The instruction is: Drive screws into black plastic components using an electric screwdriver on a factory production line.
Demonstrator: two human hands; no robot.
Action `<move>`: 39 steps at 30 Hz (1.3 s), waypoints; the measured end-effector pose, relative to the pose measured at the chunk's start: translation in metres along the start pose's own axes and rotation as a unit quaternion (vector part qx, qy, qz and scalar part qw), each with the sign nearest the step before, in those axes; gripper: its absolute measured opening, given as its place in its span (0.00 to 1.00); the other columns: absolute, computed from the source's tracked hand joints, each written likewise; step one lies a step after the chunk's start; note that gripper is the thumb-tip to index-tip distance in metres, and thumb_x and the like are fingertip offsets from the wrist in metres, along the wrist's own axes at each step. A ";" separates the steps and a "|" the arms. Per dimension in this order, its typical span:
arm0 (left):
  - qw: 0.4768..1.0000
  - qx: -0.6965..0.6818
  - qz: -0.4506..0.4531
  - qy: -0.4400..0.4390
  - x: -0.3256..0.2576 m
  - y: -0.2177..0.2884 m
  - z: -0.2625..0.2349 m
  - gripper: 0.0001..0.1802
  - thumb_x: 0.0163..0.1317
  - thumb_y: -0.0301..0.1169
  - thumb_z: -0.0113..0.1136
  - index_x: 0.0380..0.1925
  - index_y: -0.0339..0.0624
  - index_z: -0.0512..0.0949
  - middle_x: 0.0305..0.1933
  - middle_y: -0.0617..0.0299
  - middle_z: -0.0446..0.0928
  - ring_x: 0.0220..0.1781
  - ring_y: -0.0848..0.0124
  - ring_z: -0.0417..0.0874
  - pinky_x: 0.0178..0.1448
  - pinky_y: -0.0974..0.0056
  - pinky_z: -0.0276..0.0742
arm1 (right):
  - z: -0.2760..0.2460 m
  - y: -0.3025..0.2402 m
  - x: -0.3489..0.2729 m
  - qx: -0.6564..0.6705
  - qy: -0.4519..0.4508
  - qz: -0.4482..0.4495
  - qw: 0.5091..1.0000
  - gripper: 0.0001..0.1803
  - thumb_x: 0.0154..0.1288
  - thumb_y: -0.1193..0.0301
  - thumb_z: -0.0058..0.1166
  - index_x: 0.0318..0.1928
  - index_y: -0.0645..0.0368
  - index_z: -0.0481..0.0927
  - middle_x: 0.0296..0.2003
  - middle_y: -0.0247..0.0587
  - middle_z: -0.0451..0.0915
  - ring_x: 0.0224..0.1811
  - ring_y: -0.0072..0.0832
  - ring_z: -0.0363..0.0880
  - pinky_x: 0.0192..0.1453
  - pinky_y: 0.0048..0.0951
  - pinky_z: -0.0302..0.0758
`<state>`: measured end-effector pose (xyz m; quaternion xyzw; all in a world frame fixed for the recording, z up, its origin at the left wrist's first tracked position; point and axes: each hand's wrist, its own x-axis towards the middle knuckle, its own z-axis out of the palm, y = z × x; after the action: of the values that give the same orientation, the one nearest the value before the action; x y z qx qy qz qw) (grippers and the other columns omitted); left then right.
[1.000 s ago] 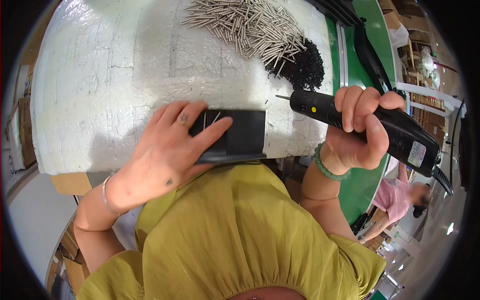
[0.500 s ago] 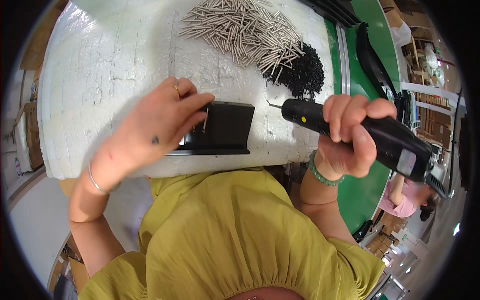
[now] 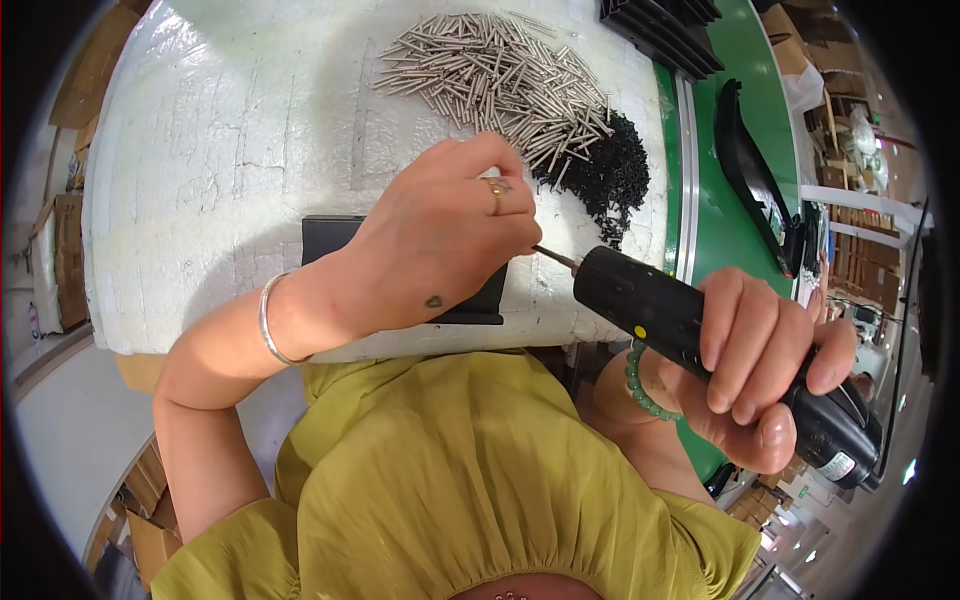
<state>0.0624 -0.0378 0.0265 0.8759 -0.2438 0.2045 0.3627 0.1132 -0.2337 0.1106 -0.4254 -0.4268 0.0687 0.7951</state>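
My right hand [image 3: 752, 350] is wrapped round a black electric screwdriver [image 3: 650, 305], its thin bit pointing left. At the bit's tip are the fingers of my left hand [image 3: 430, 235], curled together in a pinch; whatever is between them is hidden. Beneath my left hand and wrist, a flat black part [image 3: 330, 231] lies on the white-covered table, and most of it is covered from view. Beyond the hands, a heap of silvery metal pins [image 3: 490, 75] spreads beside a heap of small black screws [image 3: 618, 170].
The worktop has a white, wrinkled plastic-wrapped cover [image 3: 230, 140]. Along its right side runs a metal strip [image 3: 687, 180] on a green surface [image 3: 712, 120]. Black slatted parts [image 3: 662, 35] sit at the far right, with a long curved black piece [image 3: 745, 165] nearer.
My left hand has moved right, off the black part's left portion, to the screwdriver's tip. My right hand and the screwdriver have shifted slightly right and nearer to me.
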 end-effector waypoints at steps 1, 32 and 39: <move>1.000 0.000 0.001 0.000 -0.001 0.002 -0.001 0.12 0.41 0.21 0.67 0.29 0.42 0.79 0.33 0.67 0.77 0.39 0.64 0.75 0.42 0.63 0.73 | -0.001 -0.001 0.000 -0.001 0.000 0.000 1.000 0.15 0.49 0.72 0.54 0.39 0.52 0.66 0.17 0.20 0.71 0.18 0.12 0.70 0.31 0.15 0.66; 0.877 0.283 -0.388 0.033 -0.118 0.002 -0.128 0.42 0.30 0.20 0.72 0.55 0.44 0.72 0.51 0.53 0.74 0.50 0.53 0.73 0.55 0.55 0.71 | -0.047 0.009 0.009 -0.003 0.046 -0.064 0.997 0.18 0.54 0.77 0.51 0.44 0.54 0.61 0.16 0.30 0.66 0.16 0.23 0.66 0.28 0.28 0.66; 0.915 0.122 -0.384 0.027 -0.044 -0.026 -0.141 0.52 0.43 0.41 0.74 0.67 0.42 0.57 0.66 0.44 0.62 0.67 0.53 0.63 0.65 0.53 0.63 | -0.070 0.028 0.011 0.007 0.122 -0.095 0.988 0.16 0.55 0.77 0.51 0.43 0.55 0.62 0.18 0.32 0.67 0.16 0.20 0.64 0.27 0.26 0.64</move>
<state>0.0164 0.0936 0.0810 0.9335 0.1480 0.1010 0.3105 0.1789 -0.2540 0.0776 -0.3825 -0.3641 -0.0565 0.8473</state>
